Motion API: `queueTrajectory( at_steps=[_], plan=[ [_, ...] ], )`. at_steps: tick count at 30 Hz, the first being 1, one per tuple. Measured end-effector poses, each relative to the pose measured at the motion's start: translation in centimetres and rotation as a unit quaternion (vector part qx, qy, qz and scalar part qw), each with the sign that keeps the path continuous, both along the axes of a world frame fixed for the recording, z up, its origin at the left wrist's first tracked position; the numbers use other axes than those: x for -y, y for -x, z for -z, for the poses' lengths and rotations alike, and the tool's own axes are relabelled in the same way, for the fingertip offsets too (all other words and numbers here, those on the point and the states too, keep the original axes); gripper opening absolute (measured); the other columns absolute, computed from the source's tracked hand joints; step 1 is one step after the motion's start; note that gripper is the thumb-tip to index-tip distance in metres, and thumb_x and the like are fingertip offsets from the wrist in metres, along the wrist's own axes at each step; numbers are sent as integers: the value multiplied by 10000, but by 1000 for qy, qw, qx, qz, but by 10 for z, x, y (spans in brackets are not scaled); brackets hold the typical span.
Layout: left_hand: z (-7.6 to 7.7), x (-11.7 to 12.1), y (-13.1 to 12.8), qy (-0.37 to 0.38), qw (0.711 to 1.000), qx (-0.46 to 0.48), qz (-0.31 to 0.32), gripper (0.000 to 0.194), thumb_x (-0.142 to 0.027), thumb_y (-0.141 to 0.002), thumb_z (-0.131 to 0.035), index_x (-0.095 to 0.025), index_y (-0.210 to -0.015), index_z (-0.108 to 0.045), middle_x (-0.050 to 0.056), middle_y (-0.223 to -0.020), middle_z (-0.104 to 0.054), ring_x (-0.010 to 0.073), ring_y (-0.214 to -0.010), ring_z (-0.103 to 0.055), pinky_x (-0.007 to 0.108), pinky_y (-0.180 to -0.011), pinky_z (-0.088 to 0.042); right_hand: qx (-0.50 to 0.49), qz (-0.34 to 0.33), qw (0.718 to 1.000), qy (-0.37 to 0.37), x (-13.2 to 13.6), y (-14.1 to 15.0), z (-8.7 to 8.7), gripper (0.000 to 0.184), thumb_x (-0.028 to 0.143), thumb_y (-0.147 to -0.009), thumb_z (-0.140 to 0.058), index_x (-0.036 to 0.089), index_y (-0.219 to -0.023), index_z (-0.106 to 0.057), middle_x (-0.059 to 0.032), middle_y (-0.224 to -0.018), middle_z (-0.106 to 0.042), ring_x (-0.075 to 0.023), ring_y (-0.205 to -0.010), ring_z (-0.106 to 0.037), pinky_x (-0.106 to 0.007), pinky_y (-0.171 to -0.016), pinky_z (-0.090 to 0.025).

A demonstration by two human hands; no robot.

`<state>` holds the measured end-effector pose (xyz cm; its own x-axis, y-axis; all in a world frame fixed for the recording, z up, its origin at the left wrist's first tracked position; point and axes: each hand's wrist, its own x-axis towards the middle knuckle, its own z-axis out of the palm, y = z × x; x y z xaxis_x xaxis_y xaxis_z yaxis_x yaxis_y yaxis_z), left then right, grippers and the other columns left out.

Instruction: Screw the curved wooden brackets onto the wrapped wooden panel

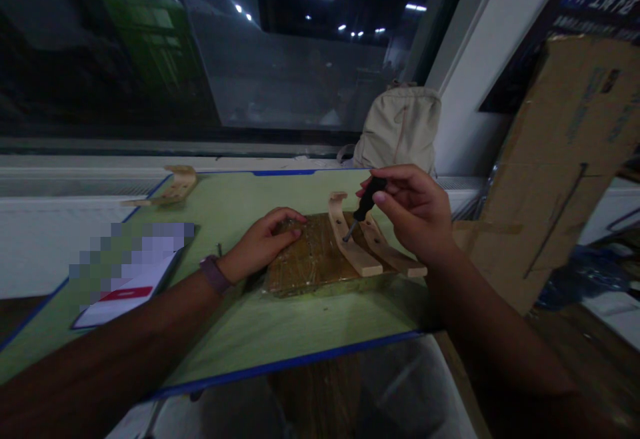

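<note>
My right hand (413, 209) is closed around the black handle of a screwdriver (369, 200). The screwdriver leans, its metal tip meeting a hole in a curved light-wood piece (354, 250). A second curved wood piece (385, 247) with holes lies just to the right, partly behind the first and the screwdriver. Both rest on a brown, wood-patterned block (310, 267) that looks wrapped in clear plastic. My left hand (267, 242) lies on the block's left part with its fingers stretched out, holding nothing.
A green table (240, 352) with blue edging carries the block. Another curved wood piece (177, 187) sits at the far left corner, near a partly blurred white-and-red item (135, 292). A beige backpack (400, 125) stands behind; a large cardboard sheet (555, 159) leans at right.
</note>
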<state>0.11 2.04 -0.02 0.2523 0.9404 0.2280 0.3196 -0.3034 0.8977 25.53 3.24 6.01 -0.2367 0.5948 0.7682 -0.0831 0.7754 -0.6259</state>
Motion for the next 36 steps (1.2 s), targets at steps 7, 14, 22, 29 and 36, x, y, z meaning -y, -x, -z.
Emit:
queueTrajectory(
  at_steps=[7,14,22,29,36],
  plan=[
    [-1,0,0,3,1000,-7,-1,245,-340,-848,-617,-189,-1037,-657,47,-1012,-641,212,-910,-572,321,-764,-437,25,22,997,-64,-1,-4,-2,235,329,-814,-786,264,-1027,-710,-21,-957,-666,-144,-863,-670,-274,-738,-603],
    [-1,1,0,-1,1000,-2,0,230,-328,-845,-621,-193,-1026,-662,36,-983,-640,202,-876,-574,316,-744,-438,6,57,998,-19,-1,0,2,237,256,-857,-735,264,-1059,-612,7,-904,-667,-136,-791,-686,-303,-752,-607],
    [2,-1,0,-6,1000,3,1,210,-319,-852,-627,-198,-1019,-668,47,-1010,-659,216,-924,-591,337,-794,-458,61,5,997,-39,3,-2,3,274,291,-863,-723,263,-1110,-609,-48,-1077,-692,-213,-1052,-677,-413,-917,-581],
    [0,1,0,-7,1000,5,1,185,-297,-859,-627,-202,-1010,-677,43,-990,-661,213,-906,-595,347,-803,-467,16,-23,1000,3,0,-1,-1,260,264,-843,-757,277,-1053,-604,14,-888,-712,-150,-811,-730,-319,-749,-626],
    [2,0,1,-1,1000,12,6,203,-297,-860,-629,-198,-1033,-669,39,-984,-662,198,-857,-602,332,-786,-475,85,76,991,-76,-2,-8,-1,289,353,-882,-707,285,-1163,-701,-49,-1051,-713,-195,-948,-696,-372,-828,-601]
  ],
)
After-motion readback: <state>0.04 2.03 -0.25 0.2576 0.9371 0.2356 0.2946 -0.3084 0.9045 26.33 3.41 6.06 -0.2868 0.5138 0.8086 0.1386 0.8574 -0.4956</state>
